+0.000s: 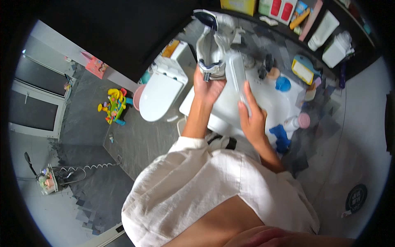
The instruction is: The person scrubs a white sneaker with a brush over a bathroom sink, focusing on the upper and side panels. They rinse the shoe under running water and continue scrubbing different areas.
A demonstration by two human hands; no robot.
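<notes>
A white shoe (229, 28) with a navy lining and dark tongue is in my left hand (207, 88), held up above the near left of the white washbasin (274, 105). My fingers cup it from beneath, at its near end. My right hand (254, 120) grips a long white brush-like tool (237, 69) by its near end. Its far end lies right beside the shoe; blur hides whether they touch and whether it has bristles.
Left of the basin stands a white toilet (162, 95). A blue cloth (280, 139) and a pink-capped bottle (294, 122) sit on the basin's right rim. Toiletries, including a white tube (323, 31), line a dark shelf. A colourful toy (114, 105) stands on the floor.
</notes>
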